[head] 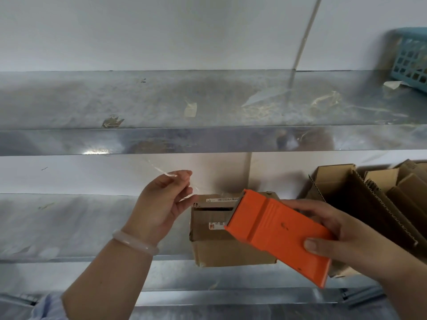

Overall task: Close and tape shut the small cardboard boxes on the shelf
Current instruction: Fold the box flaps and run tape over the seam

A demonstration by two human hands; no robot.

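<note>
A small brown cardboard box [215, 248] stands on the lower metal shelf [69, 227], its top flaps folded down with a dark gap between them. My right hand [342, 236] grips an orange tape dispenser [279, 234] tilted over the box's right side. My left hand [166, 204] is raised left of the box and pinches a strip of clear tape [161, 170] between thumb and fingertips. The tape runs from my fingers down toward the dispenser's front end.
Several open cardboard boxes [369, 199] stand to the right on the same shelf. The upper shelf [161, 107] carries tape scraps and a blue plastic basket [411, 58] at its far right. A white wall lies behind.
</note>
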